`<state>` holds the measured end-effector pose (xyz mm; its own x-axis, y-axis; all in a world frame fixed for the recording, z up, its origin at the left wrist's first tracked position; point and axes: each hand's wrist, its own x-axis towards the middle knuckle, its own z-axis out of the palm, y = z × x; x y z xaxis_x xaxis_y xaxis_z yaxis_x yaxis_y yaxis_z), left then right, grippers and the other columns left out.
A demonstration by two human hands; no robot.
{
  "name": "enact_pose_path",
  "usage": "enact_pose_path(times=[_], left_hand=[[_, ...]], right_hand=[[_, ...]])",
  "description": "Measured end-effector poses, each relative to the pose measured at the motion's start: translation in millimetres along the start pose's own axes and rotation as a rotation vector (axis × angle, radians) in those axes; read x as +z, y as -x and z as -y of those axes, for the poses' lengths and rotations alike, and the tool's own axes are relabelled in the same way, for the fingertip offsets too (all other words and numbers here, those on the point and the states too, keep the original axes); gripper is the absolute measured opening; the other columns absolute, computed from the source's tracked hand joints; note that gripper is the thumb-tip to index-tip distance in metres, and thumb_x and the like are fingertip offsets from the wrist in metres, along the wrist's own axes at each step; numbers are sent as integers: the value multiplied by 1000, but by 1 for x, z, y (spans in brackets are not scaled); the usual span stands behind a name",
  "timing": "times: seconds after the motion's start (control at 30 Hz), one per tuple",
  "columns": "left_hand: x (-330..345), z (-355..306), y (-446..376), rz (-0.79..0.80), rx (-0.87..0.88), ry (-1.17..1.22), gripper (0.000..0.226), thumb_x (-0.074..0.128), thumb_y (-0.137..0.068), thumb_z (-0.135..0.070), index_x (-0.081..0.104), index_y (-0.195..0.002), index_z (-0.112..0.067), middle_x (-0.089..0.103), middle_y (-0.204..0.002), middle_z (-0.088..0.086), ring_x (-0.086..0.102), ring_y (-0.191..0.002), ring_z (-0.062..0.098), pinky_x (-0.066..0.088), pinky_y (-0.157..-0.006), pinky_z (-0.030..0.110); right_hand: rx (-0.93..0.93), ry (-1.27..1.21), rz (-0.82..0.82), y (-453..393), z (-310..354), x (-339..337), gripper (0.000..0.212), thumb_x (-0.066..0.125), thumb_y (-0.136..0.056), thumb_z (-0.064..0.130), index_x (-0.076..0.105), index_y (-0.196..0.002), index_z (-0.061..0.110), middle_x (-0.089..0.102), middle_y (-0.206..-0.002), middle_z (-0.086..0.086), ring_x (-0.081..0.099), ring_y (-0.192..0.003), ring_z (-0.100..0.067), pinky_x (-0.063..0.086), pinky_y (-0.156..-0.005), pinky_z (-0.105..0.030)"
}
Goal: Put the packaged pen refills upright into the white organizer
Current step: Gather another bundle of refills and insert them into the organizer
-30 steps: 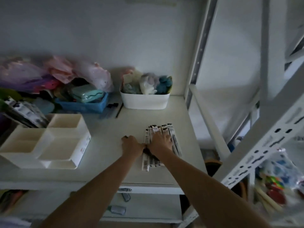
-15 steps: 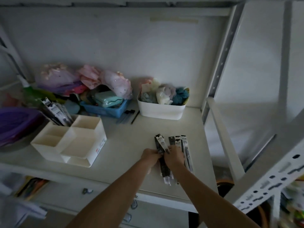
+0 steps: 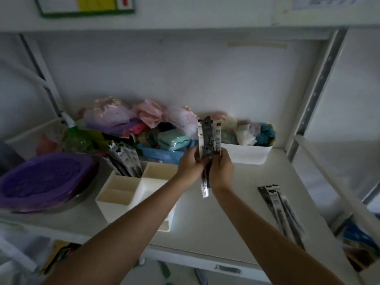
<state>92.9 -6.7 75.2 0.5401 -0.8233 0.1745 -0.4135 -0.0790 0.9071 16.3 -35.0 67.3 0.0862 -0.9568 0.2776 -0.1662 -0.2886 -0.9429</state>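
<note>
Both hands hold a bundle of packaged pen refills upright above the shelf, just right of the white organizer. My left hand grips the bundle's left side and my right hand its right side. The organizer's back-left compartment holds several refill packs leaning upright. A few more refill packs lie flat on the shelf at the right.
A purple basin sits left of the organizer. Behind are a blue tray with pouches, a white bin of soft items, and a green spray bottle. The shelf's metal upright stands at the right.
Both hands lifted a bundle of refill packs off the shelf and carried it up and left toward the organizer. A few packs stayed lying on the shelf. The view tilted upward.
</note>
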Motion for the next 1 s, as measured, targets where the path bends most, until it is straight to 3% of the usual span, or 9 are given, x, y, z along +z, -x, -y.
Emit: enact_pose_path(times=[0.13,0.2,0.37,0.47,0.53,0.63,0.77,0.87,1.0], left_hand=[[-93,22,-15,-38,181,-92,27,65,-83,-12,62,-109,-6,71,-102,15,64,-83,22,50,-74,27],[-145,32,-21,-90,263,-134,30,66,-83,-11,61,-111,-5,70,-107,15,65,-94,25,50,-81,24],[-226,46,-36,-140,371,-253,25,69,-80,-20,66,-101,-5,74,-100,12,68,-87,25,52,-75,29],[-236,66,-38,-120,348,-298,23,69,-81,-22,67,-93,-2,75,-94,15,68,-83,28,55,-75,35],[-234,81,-39,-87,312,-299,27,70,-80,-22,66,-93,1,74,-93,19,68,-84,31,52,-77,36],[-225,91,-42,-79,342,-288,31,74,-76,-22,68,-96,1,73,-95,19,65,-85,29,34,-64,20],[-217,103,-45,41,406,-430,42,76,-72,-28,67,-107,-5,62,-113,14,59,-101,27,33,-83,20],[-216,114,-50,-4,474,-525,59,79,-64,-42,66,-111,-11,59,-117,15,53,-107,31,32,-90,27],[-214,111,-50,-52,569,-302,94,82,-64,-31,32,-140,-6,45,-137,23,39,-131,25,35,-105,35]], right_hand=[[-66,-122,-19,29,41,87,22,32,-93,1,54,-87,1,53,-73,-4,49,-70,-22,33,-57,-30],[-96,-120,43,42,60,127,24,31,-94,3,53,-85,1,54,-73,-6,52,-69,-26,40,-62,-32],[-152,-107,88,61,87,191,24,31,-95,4,53,-85,5,58,-79,-17,54,-72,-31,47,-66,-46],[-220,122,58,67,79,201,23,37,-92,-1,59,-94,-5,59,-98,-25,56,-88,-35,49,-77,-48],[-237,237,50,68,69,199,24,40,-90,-5,61,-103,-7,56,-107,-24,52,-98,-37,47,-86,-36],[-313,321,37,68,60,189,24,43,-89,-5,62,-103,-3,61,-102,-23,58,-90,-34,38,-69,-21],[-403,426,4,64,57,178,24,49,-84,-7,62,-102,1,70,-98,-18,65,-82,-33,44,-65,-26],[-365,466,0,61,56,177,27,49,-84,-5,60,-106,6,73,-97,-17,67,-81,-34,41,-60,-25],[-328,495,49,65,51,178,26,51,-82,-4,58,-105,4,73,-93,-18,68,-80,-35,38,-61,-24]])
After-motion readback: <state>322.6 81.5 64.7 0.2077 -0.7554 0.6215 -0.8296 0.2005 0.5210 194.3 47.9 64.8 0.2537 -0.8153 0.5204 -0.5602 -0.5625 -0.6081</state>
